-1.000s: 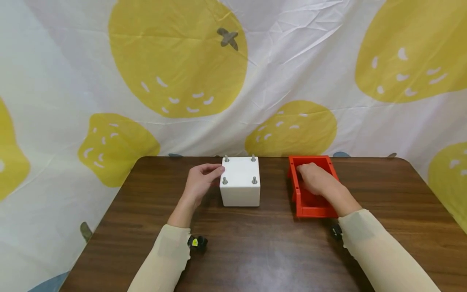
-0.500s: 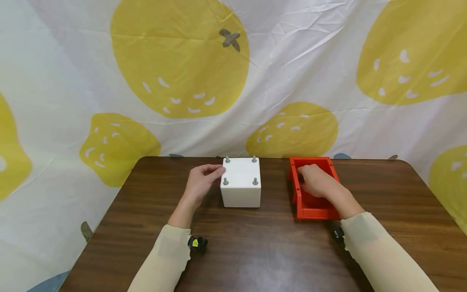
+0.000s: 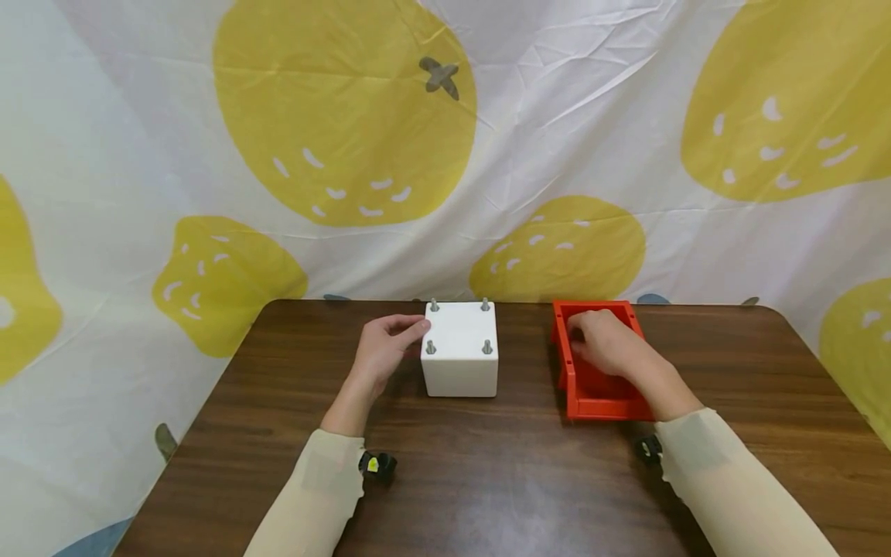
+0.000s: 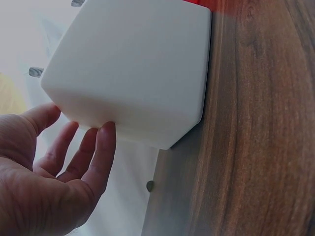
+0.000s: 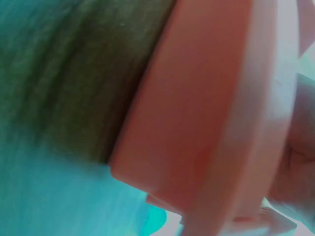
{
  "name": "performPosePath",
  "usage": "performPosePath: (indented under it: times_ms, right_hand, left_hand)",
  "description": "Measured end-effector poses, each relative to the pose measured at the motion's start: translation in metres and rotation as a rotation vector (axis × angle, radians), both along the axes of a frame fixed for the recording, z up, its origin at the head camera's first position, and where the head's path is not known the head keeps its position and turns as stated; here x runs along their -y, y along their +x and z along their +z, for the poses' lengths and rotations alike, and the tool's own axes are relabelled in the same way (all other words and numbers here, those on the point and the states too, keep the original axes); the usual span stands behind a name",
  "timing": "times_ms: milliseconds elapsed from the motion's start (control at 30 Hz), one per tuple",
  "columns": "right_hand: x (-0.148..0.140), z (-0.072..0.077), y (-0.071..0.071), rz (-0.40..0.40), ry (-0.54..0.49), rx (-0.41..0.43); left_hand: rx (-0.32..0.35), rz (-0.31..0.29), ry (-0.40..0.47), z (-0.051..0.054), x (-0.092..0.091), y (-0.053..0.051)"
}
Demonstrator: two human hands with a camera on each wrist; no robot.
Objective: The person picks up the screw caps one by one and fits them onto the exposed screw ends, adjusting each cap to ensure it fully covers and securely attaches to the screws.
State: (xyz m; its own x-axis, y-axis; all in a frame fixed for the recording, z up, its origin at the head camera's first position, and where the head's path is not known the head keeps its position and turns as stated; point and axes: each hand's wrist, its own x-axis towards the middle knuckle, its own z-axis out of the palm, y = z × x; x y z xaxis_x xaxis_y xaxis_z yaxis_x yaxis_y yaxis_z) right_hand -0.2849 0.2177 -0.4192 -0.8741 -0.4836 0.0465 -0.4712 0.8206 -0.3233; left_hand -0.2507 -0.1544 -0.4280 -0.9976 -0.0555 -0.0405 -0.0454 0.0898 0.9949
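A white block (image 3: pixel 459 333) with a threaded metal stud at each corner of its top stands on the table. My left hand (image 3: pixel 381 348) touches its left side; in the left wrist view the thumb lies near the top edge and nearly straight fingertips (image 4: pixel 106 132) rest against the face. To the right stands a red bin (image 3: pixel 604 407), and my right hand (image 3: pixel 605 340) reaches down into it. The fingers there are bent downward, but their tips are hidden, so what they hold does not show. In the right wrist view the bin wall (image 5: pixel 192 113) covers most of that hand.
The dark wooden table (image 3: pixel 515 480) ends at a back edge just behind the block and bin. A white cloth (image 3: pixel 334 263) with yellow fruit prints hangs behind it. Small black wrist cameras sit at both cuffs, such as the left camera (image 3: pixel 378 464).
My right hand has shifted slightly inside the red bin, its knuckles a little higher and its forearm a bit further right. The left hand and the white block stay in place.
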Motion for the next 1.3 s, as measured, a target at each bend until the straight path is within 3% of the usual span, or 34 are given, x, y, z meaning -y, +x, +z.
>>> performPosePath:
  times_ms: [400, 667, 867, 1000, 1100, 1300]
  right_hand:
    - [-0.003, 0.018, 0.015, -0.023, -0.114, -0.139]
    - [-0.001, 0.026, 0.022, -0.1, -0.28, -0.112]
    - [0.004, 0.028, 0.025, -0.09, -0.38, -0.15]
    - [0.009, 0.031, 0.029, -0.087, -0.461, -0.103]
    - [0.014, 0.033, 0.031, -0.098, -0.503, -0.069]
    - [0.025, 0.038, 0.036, -0.117, -0.534, -0.09]
  left_hand:
    - [0.007, -0.004, 0.02, 0.0, 0.001, 0.0]
    - [0.007, -0.001, 0.036, -0.001, 0.001, -0.001]
    - [0.008, -0.003, 0.051, -0.003, 0.0, -0.003]
    - [0.007, -0.003, 0.05, -0.002, 0.0, -0.002]
    - [0.007, -0.001, 0.046, -0.001, 0.0, -0.002]
    - [0.006, 0.001, 0.051, 0.0, -0.001, -0.001]
